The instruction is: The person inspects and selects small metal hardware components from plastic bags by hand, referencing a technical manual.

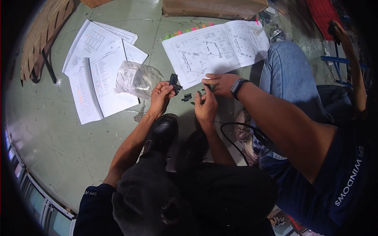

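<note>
My left hand (160, 96) pinches a small black hardware piece (173, 81) with a blocky upper end, held above the floor beside a clear plastic bag. To its right, my right hand (206, 108) has its thumb and forefinger curled toward each other around something small and dark that I cannot make out. A co-worker's hand (223, 83) with a watch reaches in from the right, its fingers close to my right fingertips. Between my hands, a small black clip-like part (186, 97) lies on the floor. The clear plastic bag (146, 80) carries a white label.
An open booklet (212, 49) of line drawings with coloured tabs lies ahead. Printed sheets (96, 74) spread at the left. A cardboard box (212, 8) stands beyond. The co-worker's denim knee (287, 67) crowds the right; my shoe (163, 129) stands below my left hand.
</note>
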A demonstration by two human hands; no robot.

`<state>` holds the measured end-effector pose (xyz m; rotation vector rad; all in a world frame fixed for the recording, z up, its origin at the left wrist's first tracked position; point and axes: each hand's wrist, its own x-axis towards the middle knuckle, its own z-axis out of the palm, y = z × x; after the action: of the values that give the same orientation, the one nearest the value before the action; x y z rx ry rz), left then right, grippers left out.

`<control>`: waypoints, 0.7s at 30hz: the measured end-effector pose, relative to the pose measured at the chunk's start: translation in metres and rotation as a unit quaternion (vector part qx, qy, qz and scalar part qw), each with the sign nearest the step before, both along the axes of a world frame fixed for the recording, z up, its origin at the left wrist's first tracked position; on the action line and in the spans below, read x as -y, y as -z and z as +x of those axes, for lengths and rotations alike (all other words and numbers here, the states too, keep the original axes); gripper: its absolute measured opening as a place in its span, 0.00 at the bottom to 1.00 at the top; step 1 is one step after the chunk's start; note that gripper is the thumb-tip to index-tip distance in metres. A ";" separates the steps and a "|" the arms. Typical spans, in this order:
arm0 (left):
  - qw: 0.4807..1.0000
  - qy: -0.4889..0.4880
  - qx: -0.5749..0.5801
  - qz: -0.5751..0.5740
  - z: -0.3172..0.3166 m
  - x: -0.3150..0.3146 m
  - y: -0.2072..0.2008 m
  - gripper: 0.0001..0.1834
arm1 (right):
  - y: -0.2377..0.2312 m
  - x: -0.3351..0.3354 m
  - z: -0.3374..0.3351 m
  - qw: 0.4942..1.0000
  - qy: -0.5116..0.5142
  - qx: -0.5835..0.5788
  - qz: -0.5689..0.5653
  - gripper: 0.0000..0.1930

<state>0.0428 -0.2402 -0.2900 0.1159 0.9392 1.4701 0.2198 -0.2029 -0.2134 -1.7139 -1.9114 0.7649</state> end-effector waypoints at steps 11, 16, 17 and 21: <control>1.000 0.014 -0.003 -0.013 -0.001 -0.001 -0.004 0.07 | 0.017 0.003 0.008 0.999 0.051 0.006 0.008 0.21; 1.000 0.008 0.000 -0.013 -0.001 -0.002 -0.002 0.08 | 0.008 0.006 0.012 0.995 -0.022 -0.089 0.034 0.16; 1.000 0.008 0.000 -0.015 -0.002 -0.002 -0.002 0.08 | 0.004 0.011 0.013 0.994 0.031 -0.101 0.022 0.15; 1.000 0.010 0.000 -0.008 -0.001 -0.004 -0.001 0.08 | 0.006 0.030 0.021 0.987 0.119 -0.102 -0.033 0.14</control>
<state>0.0420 -0.2366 -0.2893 0.1126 0.9463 1.4448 0.2406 -0.2333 -0.2195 -1.7866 -1.5286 0.8805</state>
